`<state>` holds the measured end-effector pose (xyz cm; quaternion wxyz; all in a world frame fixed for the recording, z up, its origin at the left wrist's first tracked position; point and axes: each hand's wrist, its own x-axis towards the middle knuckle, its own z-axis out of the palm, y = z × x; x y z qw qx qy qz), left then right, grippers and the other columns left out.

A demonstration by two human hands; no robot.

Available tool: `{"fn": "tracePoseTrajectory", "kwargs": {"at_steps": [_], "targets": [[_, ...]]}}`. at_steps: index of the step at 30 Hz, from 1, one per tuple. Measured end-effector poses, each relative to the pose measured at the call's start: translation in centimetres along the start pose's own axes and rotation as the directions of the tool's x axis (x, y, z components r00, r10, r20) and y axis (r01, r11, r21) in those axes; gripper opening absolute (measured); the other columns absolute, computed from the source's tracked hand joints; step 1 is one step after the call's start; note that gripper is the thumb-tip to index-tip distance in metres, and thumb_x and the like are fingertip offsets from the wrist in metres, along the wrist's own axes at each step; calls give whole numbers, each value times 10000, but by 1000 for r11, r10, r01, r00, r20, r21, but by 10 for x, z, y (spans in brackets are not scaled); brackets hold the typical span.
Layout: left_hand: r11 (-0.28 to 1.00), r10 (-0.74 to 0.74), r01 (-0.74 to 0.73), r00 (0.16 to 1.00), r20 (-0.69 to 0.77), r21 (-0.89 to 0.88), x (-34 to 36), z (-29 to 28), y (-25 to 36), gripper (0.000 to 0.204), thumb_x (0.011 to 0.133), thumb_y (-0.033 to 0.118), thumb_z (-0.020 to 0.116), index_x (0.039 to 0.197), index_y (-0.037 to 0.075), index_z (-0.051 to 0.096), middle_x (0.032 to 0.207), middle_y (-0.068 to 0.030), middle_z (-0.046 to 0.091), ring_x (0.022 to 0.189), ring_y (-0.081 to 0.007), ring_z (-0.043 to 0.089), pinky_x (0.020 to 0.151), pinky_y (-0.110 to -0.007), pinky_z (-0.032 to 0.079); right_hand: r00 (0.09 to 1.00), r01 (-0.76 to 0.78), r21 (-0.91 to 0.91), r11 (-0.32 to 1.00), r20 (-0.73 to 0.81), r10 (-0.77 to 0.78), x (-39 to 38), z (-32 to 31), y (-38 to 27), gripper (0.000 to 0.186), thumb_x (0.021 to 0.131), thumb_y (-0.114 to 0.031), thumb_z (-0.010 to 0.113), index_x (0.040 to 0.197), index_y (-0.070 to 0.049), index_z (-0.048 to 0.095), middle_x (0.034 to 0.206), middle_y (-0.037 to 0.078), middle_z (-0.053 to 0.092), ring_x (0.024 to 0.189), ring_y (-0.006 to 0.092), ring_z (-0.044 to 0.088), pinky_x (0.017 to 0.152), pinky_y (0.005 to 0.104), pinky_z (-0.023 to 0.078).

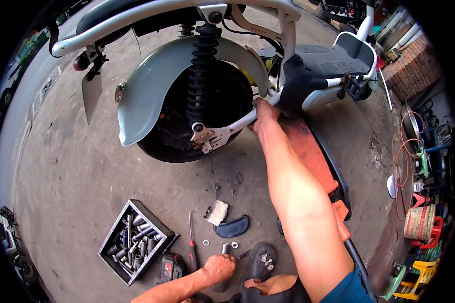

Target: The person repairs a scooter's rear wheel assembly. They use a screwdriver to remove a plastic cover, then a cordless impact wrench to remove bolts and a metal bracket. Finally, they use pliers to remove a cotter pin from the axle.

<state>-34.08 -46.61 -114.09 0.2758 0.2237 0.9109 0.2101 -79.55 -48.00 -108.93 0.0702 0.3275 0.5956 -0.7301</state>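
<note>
My right hand is closed around the white frame tube of a scooter, just ahead of the rear wheel. Down near my shoe, my left hand is closed on what looks like a cordless impact wrench, mostly hidden by the hand and forearm. A metal socket sticks out past the fingers, and a red-and-black battery pack shows beyond the forearm. Two small metal nuts or rings lie close by. A black shock absorber runs down to a bracket at the wheel.
Left of my left hand are a red-handled screwdriver and a tray of sockets. A dark curved pad lies ahead of it. An orange floor jack extends under the scooter beside my right arm. Hoses, a bucket and stools line the right.
</note>
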Motion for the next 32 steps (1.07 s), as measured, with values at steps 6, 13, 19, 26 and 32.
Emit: {"fn": "tracePoseTrajectory", "kwargs": {"at_steps": [6, 13, 19, 26, 32], "targets": [[995, -93, 86, 974, -208, -44, 18, -46, -9, 255, 837, 230, 611, 978, 17, 603, 837, -139, 649, 756, -307, 673, 639, -413, 546, 990, -77, -242, 967, -131, 46, -4, 2, -3, 557, 741, -106, 675, 1261, 22, 524, 1109, 134, 634, 874, 255, 637, 792, 393, 518], [975, -223, 194, 791, -570, -113, 30, -158, -48, 312, 790, 192, 700, 1034, 24, 604, 836, -132, 628, 774, -322, 643, 653, -413, 520, 977, -75, -337, 938, -215, 1, -17, 5, -15, 508, 744, -113, 650, 1220, 41, 563, 1160, 162, 653, 939, 277, 662, 826, 368, 528], [970, -216, 228, 637, -740, -87, 58, -254, -65, 453, 744, 118, 733, 1153, -9, 584, 1014, -161, 604, 945, -336, 589, 800, -424, 494, 992, 115, 1, 993, -50, -115, -8, -4, 6, 294, 742, -108, 695, 989, 43, 648, 946, 140, 687, 757, 298, 680, 715, 431, 551], [964, -113, 251, 692, -713, 91, 107, -302, -93, 601, 768, 111, 699, 1313, -25, 487, 1250, -195, 561, 1157, -351, 543, 992, -422, 447, 816, -161, 496, 853, 553, -168, 11, -36, 29, 290, 814, -246, 728, 1029, -93, 608, 893, 34, 604, 819, 211, 594, 770, 373, 475], [929, -347, 361, 766, -541, -85, 129, -306, -94, 625, 805, 164, 673, 1358, -15, 442, 1253, -205, 561, 1163, -350, 546, 1003, -414, 438, 667, -235, 580, 779, 680, -305, 22, -56, 44, 406, 872, -419, 677, 1142, -130, 586, 1064, 34, 621, 1056, 229, 565, 944, 459, 400]]}}
